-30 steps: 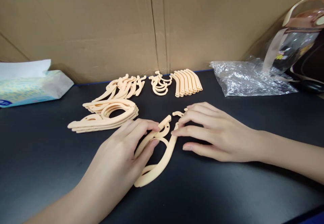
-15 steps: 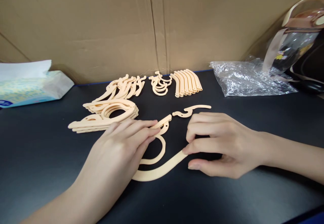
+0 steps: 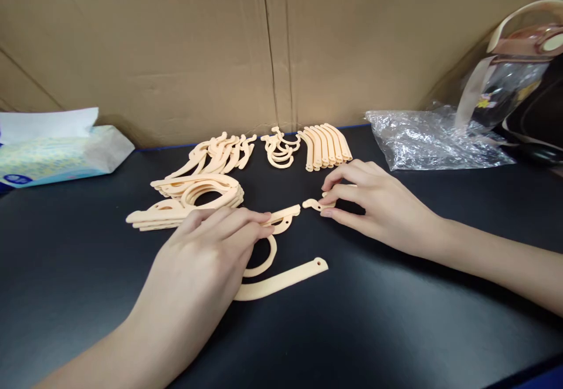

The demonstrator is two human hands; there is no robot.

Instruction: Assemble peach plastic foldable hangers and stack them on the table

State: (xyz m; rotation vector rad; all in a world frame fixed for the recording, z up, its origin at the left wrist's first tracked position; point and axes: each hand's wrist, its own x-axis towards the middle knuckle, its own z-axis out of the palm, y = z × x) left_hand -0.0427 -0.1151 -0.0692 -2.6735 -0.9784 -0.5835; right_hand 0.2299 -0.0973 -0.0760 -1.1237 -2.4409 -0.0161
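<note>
My left hand lies over a beige plastic folding hanger, its fingers closed on the upper arm; the palm hides part of it. The hanger's lower arm, with a hole at its tip, points right along the table. Farther right, my right hand pinches a small curved beige hanger piece between thumb and fingers. Its left end shows, and the fingers cover most of the rest. The piece lies close to the table, just right of the hanger's upper arm.
Stacked folded hangers sit behind my left hand. Farther back are loose curved arms, small hooks and a row of arms. A tissue pack, clear plastic bag and bottle stand near the cardboard wall.
My right hand has let go of the hanger's lower arm and moved up and away to the small curved piece, closing on it. My left hand stays on the hanger.
</note>
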